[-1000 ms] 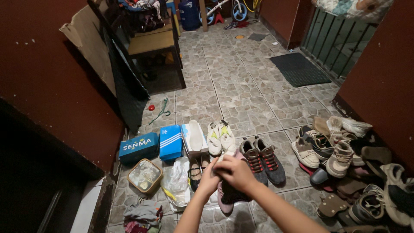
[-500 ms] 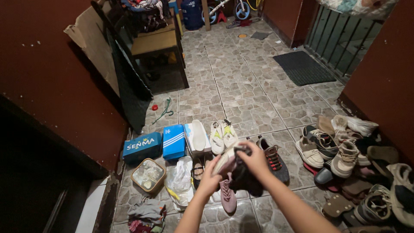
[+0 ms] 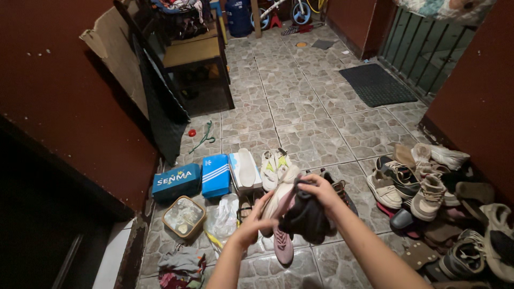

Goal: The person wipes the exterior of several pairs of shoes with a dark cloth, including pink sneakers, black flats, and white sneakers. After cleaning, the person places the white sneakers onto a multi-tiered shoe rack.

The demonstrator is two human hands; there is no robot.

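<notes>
Shoe: pink shoe [image 3: 279,199] with a pale cream sole, held tilted above the floor [image 3: 300,128], sole turned up toward the camera, toe pointing up and away
Cloth: dark cloth [image 3: 306,218], bunched and limp, pressed against the shoe's right side
Left hand: left hand [image 3: 251,220] under the shoe, fingers clenched on its lower part
Right hand: right hand [image 3: 320,191] on top, fingers grasping the cloth, seemingly at the shoe's edge
Below: second pink shoe [image 3: 282,245] lying on the floor
Around: blue boxes [image 3: 195,179] to the left, shoe pile [image 3: 428,198] to the right
</notes>
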